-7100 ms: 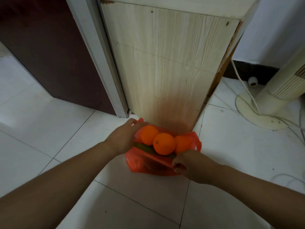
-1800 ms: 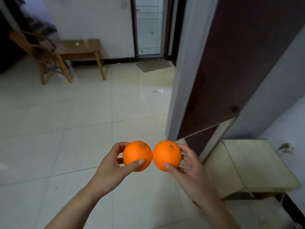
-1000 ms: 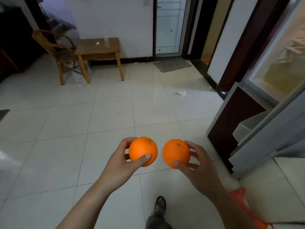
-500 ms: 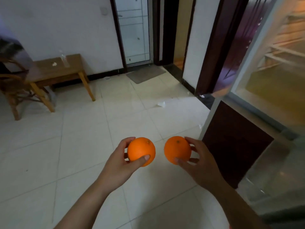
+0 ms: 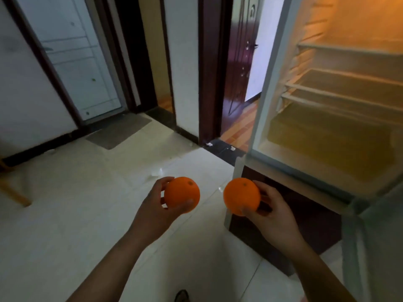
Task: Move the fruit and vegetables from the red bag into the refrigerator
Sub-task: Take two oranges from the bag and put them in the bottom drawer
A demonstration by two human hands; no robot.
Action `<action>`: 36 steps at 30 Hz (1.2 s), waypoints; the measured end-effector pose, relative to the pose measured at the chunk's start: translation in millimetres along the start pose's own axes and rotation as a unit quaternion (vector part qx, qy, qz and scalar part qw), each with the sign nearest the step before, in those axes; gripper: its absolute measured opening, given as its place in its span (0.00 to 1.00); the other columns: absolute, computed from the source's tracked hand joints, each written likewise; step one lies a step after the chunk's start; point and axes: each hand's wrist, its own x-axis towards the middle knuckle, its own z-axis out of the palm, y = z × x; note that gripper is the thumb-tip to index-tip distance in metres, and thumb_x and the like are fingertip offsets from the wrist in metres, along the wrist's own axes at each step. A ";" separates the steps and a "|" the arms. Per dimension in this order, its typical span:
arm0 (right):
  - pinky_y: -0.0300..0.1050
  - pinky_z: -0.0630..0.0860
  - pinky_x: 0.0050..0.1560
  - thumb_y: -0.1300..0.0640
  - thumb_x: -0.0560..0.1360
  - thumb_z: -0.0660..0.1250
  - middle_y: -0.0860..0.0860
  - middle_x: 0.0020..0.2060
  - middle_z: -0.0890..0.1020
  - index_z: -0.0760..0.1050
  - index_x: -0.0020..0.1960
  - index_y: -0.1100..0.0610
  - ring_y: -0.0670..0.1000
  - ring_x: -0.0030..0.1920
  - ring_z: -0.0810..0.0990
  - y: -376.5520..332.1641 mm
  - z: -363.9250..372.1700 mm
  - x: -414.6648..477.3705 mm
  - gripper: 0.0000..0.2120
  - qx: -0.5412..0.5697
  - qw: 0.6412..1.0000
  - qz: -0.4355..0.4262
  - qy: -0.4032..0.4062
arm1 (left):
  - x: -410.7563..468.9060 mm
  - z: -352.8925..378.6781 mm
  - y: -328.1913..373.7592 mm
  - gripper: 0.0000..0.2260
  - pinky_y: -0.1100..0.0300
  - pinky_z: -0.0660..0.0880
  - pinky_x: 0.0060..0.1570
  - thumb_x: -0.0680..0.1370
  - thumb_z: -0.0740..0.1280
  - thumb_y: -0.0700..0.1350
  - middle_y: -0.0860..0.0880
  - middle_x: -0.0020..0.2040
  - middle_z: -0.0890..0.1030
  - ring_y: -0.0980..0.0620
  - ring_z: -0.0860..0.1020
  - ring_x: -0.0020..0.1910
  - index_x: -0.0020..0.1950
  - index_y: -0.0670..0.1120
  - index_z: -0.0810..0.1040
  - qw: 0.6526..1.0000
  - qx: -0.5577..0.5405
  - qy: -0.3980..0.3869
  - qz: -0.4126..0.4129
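Had one orange point(image 5: 182, 194) gripped in left hand point(image 5: 158, 211), other orange point(image 5: 241, 196) in right hand point(image 5: 272, 216), fridge point(image 5: 340, 110) open ahead-right. Fingertip grips only, so either could've slipped and rolled across floor point(image 5: 76, 192). Both hands full, shelf edge bump likely too.

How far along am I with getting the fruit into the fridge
Done: the refrigerator stands open with its light on, and its visible shelves look bare. In hand: your left hand holds one orange and your right hand holds another orange, both still out in front of the fridge. Left: set both on a shelf. The red bag is out of view, so I cannot tell what remains in it.
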 end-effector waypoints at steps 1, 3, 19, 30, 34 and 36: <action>0.36 0.69 0.49 0.55 0.68 0.74 0.43 0.63 0.68 0.65 0.66 0.44 0.45 0.61 0.69 -0.2 0.6 15.5 0.31 0.002 1.000 0.008 0.016 | 25.2 -1.3 1.2 0.46 0.57 0.76 0.48 0.49 0.68 0.76 0.55 0.61 0.70 0.50 0.76 0.55 0.64 0.61 0.63 1.000 0.007 -0.016 0.008; 0.32 0.66 0.47 0.54 0.67 0.75 0.40 0.60 0.68 0.66 0.63 0.41 0.43 0.58 0.68 -2.5 -3.2 44.9 0.29 0.008 0.998 0.024 0.056 | 76.4 -1.3 10.1 0.48 0.55 0.75 0.50 0.46 0.66 0.78 0.55 0.60 0.69 0.50 0.75 0.55 0.63 0.62 0.63 0.998 0.017 -0.056 0.022; 0.39 0.75 0.48 0.50 0.65 0.77 0.43 0.60 0.67 0.64 0.62 0.42 0.47 0.57 0.72 68.3 -112.8 211.4 0.31 -0.031 0.942 0.126 0.310 | 326.5 192.8 121.5 0.34 0.61 0.72 0.43 0.62 0.74 0.54 0.56 0.62 0.67 0.52 0.72 0.57 0.64 0.61 0.63 0.938 -0.020 -0.329 0.106; 0.50 0.75 0.59 0.55 0.61 0.80 0.47 0.62 0.68 0.58 0.73 0.52 0.49 0.62 0.71 163.3 -203.8 271.3 0.47 -0.038 0.940 0.204 0.273 | 386.0 329.9 150.7 0.34 0.55 0.68 0.52 0.65 0.74 0.55 0.53 0.63 0.68 0.53 0.68 0.59 0.67 0.59 0.63 0.944 0.011 -0.319 0.086; 0.53 0.76 0.59 0.42 0.52 0.77 0.47 0.62 0.69 0.49 0.74 0.45 0.50 0.61 0.73 177.8 -219.6 278.4 0.58 -0.045 0.942 0.227 0.242 | 392.7 352.9 153.5 0.32 0.57 0.69 0.47 0.64 0.76 0.54 0.54 0.59 0.68 0.53 0.70 0.56 0.62 0.61 0.63 0.937 -0.005 -0.345 0.058; 0.52 0.75 0.60 0.43 0.53 0.78 0.47 0.62 0.69 0.46 0.71 0.40 0.50 0.62 0.73 180.1 -231.7 289.7 0.57 -0.047 0.946 0.225 0.229 | 401.9 362.7 156.2 0.30 0.59 0.69 0.44 0.66 0.76 0.50 0.53 0.58 0.69 0.52 0.71 0.56 0.61 0.59 0.64 0.941 -0.021 -0.334 0.055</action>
